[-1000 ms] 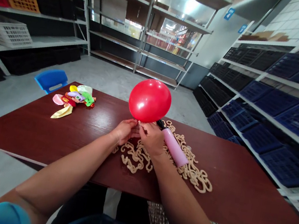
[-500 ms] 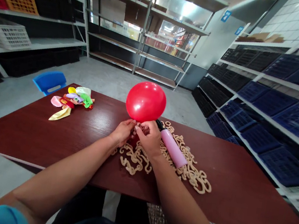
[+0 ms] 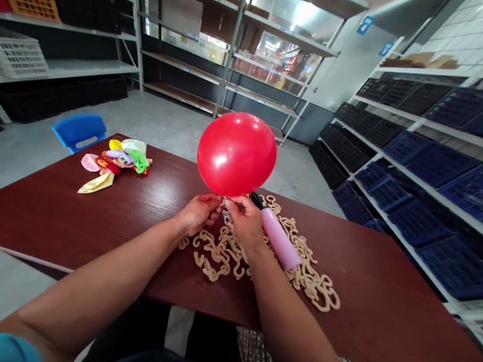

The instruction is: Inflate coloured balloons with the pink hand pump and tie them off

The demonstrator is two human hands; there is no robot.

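An inflated red balloon [image 3: 236, 154] stands above my two hands, its neck at the bottom between my fingertips. My left hand [image 3: 200, 213] is closed in a pinch on the neck from the left. From the right, my right hand [image 3: 245, 218] pinches the same spot, thumb and fingers together. Just right of it a pink cylindrical pump [image 3: 280, 239] with a black end lies on a spread of tan curly strands [image 3: 320, 288]. More strands [image 3: 214, 256] lie below my hands. The exact finger grip at the neck is partly hidden.
The brown table [image 3: 141, 232] bears a pile of limp coloured balloons [image 3: 128, 157] at its far left. A blue chair [image 3: 79, 129] stands behind that corner. Racks with crates [image 3: 467, 229] line both sides; a metal rack [image 3: 231, 39] stands at the back.
The red balloon looks larger and its top has risen. The dark red part that showed below my hands is no longer seen. My hands have barely moved.
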